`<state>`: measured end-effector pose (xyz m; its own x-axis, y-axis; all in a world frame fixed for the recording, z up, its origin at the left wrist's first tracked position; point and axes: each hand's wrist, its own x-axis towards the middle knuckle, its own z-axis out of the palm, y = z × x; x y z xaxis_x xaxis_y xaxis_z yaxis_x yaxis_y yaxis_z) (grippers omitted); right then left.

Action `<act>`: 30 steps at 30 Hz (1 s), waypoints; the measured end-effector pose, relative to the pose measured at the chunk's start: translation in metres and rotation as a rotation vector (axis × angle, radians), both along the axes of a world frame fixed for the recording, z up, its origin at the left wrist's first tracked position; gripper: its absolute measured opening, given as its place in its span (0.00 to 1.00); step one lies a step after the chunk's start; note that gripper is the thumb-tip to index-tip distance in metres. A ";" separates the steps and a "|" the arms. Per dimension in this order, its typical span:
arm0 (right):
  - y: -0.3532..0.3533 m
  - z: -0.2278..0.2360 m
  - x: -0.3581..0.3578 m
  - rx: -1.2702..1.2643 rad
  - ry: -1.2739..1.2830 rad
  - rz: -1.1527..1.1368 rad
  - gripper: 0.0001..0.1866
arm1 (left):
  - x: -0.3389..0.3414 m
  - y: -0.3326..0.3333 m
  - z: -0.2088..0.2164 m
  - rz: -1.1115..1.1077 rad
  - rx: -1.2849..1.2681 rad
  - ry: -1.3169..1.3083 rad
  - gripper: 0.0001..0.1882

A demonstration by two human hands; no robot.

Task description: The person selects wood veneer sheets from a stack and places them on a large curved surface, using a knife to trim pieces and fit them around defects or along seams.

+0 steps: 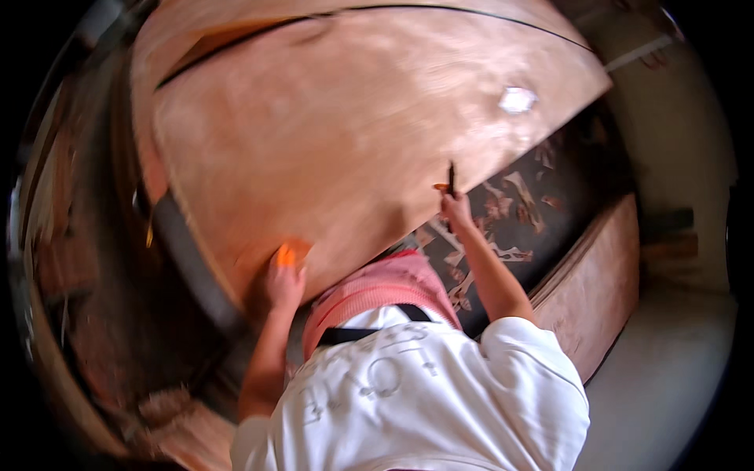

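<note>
A large sheet of light brown wood veneer or plywood (314,157) lies in front of me. Near its close left corner, my left hand (285,282) rests on the surface with its orange-covered fingertips stretched out. Beside those fingers is an orange-brown patch (300,250) on the sheet. My right hand (455,210) is closed around a slim dark tool (452,177) at the sheet's right edge, the tool pointing away from me. Blur hides whether it is a knife. Orange also shows at a finger of this hand.
Several torn wood scraps (522,200) litter the dark floor to the right. A stack of sheets (601,275) stands beyond them. A dark curved line (377,8) crosses the far part of the sheet. A white patch (517,100) sits at its right. More wood pieces (184,424) lie lower left.
</note>
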<state>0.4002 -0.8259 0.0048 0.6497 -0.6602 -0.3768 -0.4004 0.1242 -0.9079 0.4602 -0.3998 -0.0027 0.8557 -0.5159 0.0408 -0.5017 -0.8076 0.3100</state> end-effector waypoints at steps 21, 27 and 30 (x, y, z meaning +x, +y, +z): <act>-0.583 0.181 0.046 -0.380 -0.420 -0.530 0.09 | 0.031 -0.115 -0.006 0.838 0.330 0.227 0.22; -0.636 0.231 0.075 -0.370 -0.460 -0.645 0.10 | 0.040 -0.118 -0.018 0.844 0.300 0.312 0.25; -0.667 0.249 0.095 -0.390 -0.472 -0.699 0.09 | 0.031 -0.123 -0.026 0.841 0.389 0.217 0.26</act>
<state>0.4954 -1.4931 0.2539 0.0860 -0.9839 0.1566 0.0722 -0.1507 -0.9859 0.4914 -0.5228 -0.0289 0.9214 0.3287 -0.2074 0.3281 -0.9439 -0.0382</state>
